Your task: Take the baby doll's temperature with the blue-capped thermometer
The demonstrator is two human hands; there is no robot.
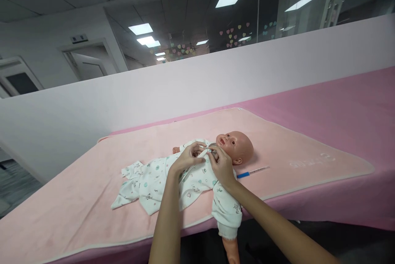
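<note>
A baby doll (239,144) lies on its back with its head to the right, dressed in a white patterned shirt (197,188) and matching trousers (151,175). My left hand (189,159) pinches the shirt's front edge at the chest, its fingers curled. Close beside it, my right hand (222,166) grips the same edge just below the doll's neck. The fingertips partly hide the fabric between them. One sleeved arm of the doll hangs over the near edge of the table.
A thermometer (253,172) with a blue end lies beside the doll's head. Beneath everything spreads a peach mat (77,198) with a pale border, over a pink cover (348,103). A low white wall (185,87) runs behind, topped by glass.
</note>
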